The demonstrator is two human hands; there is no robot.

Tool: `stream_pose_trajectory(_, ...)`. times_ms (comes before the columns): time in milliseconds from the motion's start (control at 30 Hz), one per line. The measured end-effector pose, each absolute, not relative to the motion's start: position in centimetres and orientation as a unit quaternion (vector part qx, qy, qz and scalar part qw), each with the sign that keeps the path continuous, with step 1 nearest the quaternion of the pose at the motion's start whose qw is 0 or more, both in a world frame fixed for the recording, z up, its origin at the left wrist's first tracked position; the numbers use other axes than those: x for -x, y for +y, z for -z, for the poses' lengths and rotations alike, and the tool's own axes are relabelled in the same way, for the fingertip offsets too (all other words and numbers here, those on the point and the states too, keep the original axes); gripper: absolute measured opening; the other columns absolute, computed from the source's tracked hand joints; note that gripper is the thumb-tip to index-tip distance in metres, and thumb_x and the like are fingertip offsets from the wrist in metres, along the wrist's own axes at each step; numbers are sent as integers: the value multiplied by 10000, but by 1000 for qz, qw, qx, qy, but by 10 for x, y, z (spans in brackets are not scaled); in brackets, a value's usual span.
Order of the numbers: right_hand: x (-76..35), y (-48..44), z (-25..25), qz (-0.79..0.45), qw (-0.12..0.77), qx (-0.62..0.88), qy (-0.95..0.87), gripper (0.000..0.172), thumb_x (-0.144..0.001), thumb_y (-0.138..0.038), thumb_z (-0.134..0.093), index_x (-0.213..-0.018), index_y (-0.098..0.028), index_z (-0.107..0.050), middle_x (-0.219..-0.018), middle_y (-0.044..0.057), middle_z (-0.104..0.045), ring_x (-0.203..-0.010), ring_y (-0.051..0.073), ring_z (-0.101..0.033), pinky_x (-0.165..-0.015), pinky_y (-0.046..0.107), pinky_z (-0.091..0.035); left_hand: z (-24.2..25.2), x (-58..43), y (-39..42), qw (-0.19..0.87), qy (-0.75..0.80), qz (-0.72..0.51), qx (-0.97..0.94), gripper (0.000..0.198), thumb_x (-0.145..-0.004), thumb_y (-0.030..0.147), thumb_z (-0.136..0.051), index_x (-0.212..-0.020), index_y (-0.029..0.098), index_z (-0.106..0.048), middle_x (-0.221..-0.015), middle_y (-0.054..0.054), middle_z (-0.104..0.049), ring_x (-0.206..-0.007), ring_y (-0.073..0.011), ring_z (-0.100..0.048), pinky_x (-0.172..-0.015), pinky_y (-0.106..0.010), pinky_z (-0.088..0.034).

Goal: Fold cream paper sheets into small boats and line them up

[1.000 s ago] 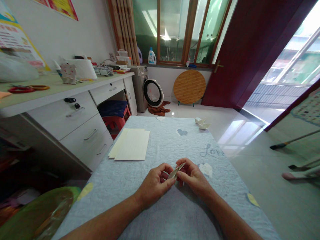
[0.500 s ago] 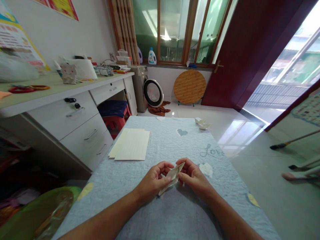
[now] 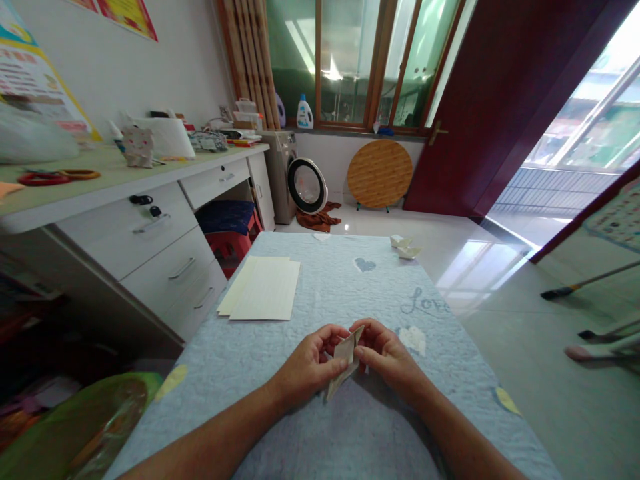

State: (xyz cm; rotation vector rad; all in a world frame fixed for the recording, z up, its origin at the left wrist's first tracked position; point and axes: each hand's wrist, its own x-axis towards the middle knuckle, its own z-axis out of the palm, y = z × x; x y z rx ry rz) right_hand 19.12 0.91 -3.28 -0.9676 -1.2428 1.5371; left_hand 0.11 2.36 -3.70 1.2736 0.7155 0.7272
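And there it went: the folded cream paper [image 3: 345, 352] had swung more upright, pinched tight between the left hand [image 3: 307, 368] and right hand [image 3: 387, 355], just above the near end of the quilted blue tablecloth [image 3: 225, 363]!

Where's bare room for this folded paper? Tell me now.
Set the folded paper on the blue quilted tablecloth, between the cream paper sheets and the word Love, just ahead of your left hand and right hand. Small folded paper pieces crowd the far right corner.
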Motion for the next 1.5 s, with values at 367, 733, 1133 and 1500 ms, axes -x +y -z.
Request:
stream_pose_trajectory(367, -198, 11, 37, -578, 443, 445, -521, 371, -814, -528, -677, -779, -194, -520, -602, -30, -602, -485, 101, -529, -496, 229, -420, 21, -1, 18, 558, 393, -299, -667, 210, -871, 333, -592, -912, 148, -683, -793, -15, -641, -729, -152, -551, -670, -252, -406)
stream_pose_trajectory(733, -188, 10, 36, -519, 403, 483, -579, 209, -737, -318, -713, -660, -177, -580, -553, -56, -471, -503, 88, -398, -485, 231, -279, 24, -5, 17, 518, 415, -314, -679, 268, -851, 386, -617, -767, 154, -723, -701, -17, -642, -689, -161, -553, -648, -243, -404)
stream_pose_trajectory(1133, -192, 5, 31, -309, 442, 479, -692, 194, -867, -256, -640, -690, -203, -700, -679, 8, -541, -655, 148, -533, -617, 271, -380, 24, -10, 14, 541, 445, -281, -656, 359, -866, 421, -569, -606, 176, -529, -523, 38, -492, -500, -108, -436, -537, -230, -335)
stream_pose_trajectory(1500, -201, 7, 31, -366, 426, 473, -679, 227, -920, -309, -548, -846, -208, -738, -656, 6, -595, -598, 141, -563, -600, 268, -431, 26, -2, 18, 543, 426, -270, -671, 343, -865, 430, -568, -651, 162, -561, -573, 35, -478, -550, -113, -432, -539, -228, -313)
